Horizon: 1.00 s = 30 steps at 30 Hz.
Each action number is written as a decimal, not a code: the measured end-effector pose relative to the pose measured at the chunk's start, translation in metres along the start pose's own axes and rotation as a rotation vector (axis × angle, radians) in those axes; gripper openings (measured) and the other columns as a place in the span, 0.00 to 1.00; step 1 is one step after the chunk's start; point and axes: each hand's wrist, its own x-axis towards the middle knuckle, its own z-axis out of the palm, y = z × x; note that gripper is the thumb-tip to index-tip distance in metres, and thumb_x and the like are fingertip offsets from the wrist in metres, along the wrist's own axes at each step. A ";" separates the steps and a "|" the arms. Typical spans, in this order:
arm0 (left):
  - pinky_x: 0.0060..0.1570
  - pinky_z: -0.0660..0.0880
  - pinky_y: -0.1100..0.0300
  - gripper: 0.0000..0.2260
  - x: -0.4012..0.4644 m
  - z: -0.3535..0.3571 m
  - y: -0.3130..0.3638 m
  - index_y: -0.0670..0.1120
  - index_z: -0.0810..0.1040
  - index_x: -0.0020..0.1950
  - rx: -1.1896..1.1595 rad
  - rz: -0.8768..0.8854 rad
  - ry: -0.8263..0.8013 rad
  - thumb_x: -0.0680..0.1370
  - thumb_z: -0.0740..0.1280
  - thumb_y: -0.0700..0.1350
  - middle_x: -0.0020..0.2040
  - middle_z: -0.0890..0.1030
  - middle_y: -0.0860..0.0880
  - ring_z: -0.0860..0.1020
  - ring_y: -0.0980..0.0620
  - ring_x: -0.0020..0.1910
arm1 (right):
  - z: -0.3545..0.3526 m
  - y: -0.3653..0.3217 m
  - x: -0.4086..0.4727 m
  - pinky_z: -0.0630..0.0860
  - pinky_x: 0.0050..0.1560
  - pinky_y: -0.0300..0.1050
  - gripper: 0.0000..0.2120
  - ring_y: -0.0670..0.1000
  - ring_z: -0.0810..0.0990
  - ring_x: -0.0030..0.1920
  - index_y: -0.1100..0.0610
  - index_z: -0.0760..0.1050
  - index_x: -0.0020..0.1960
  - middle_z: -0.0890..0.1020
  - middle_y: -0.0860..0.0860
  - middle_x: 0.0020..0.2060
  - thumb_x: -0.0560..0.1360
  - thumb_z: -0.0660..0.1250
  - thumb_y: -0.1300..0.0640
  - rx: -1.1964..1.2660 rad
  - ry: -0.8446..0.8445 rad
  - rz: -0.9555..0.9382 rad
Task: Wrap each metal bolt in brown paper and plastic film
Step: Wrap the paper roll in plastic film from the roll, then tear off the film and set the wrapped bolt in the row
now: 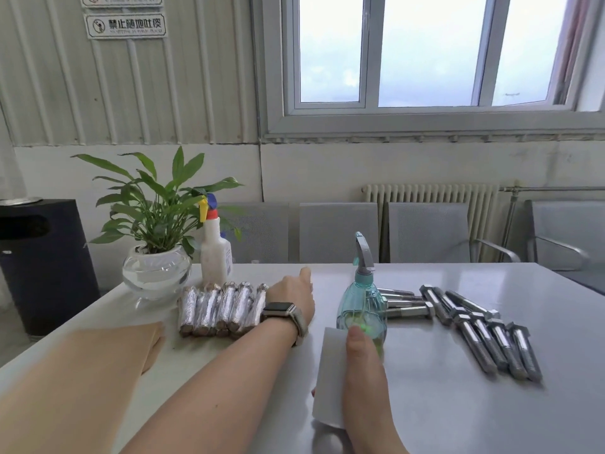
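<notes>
The left hand lay beside the wrapped bolts, fingers hidden, so I couldn't tell its grip. The right hand held what looked like the film roll, thumb on top. Bare bolts waited beyond its fingertips. Loosely held, the film might unspool.

Bright daylight from window; glare on table; wide-angle edge distortion, slight softness.

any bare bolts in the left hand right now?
No: the left hand rests by the wrapped bolts, while the bare bolts lie untouched across the table.
</notes>
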 end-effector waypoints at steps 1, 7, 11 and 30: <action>0.40 0.67 0.55 0.13 0.003 0.003 0.000 0.49 0.66 0.62 0.034 -0.005 0.015 0.79 0.62 0.48 0.52 0.79 0.43 0.80 0.41 0.49 | 0.000 0.001 0.001 0.76 0.49 0.70 0.31 0.68 0.79 0.42 0.48 0.73 0.43 0.79 0.63 0.39 0.63 0.55 0.22 0.006 0.000 0.007; 0.49 0.72 0.53 0.19 0.010 0.025 -0.007 0.49 0.66 0.65 0.149 -0.087 0.049 0.78 0.61 0.57 0.59 0.70 0.41 0.75 0.43 0.55 | 0.001 0.002 0.005 0.76 0.47 0.71 0.28 0.69 0.79 0.42 0.47 0.72 0.40 0.77 0.61 0.35 0.62 0.57 0.23 0.049 0.011 0.037; 0.54 0.68 0.52 0.16 0.011 0.042 -0.011 0.48 0.70 0.62 0.183 -0.037 0.167 0.78 0.56 0.54 0.60 0.70 0.44 0.70 0.44 0.57 | 0.001 0.000 0.006 0.77 0.47 0.69 0.26 0.68 0.80 0.42 0.44 0.73 0.40 0.79 0.61 0.37 0.61 0.56 0.24 0.051 0.033 0.032; 0.42 0.71 0.71 0.07 -0.149 -0.027 -0.037 0.53 0.83 0.49 -0.878 0.042 0.003 0.80 0.65 0.45 0.45 0.82 0.56 0.80 0.62 0.43 | -0.003 -0.022 -0.015 0.79 0.53 0.61 0.26 0.57 0.81 0.51 0.56 0.73 0.55 0.79 0.60 0.50 0.70 0.61 0.35 0.123 -0.093 0.030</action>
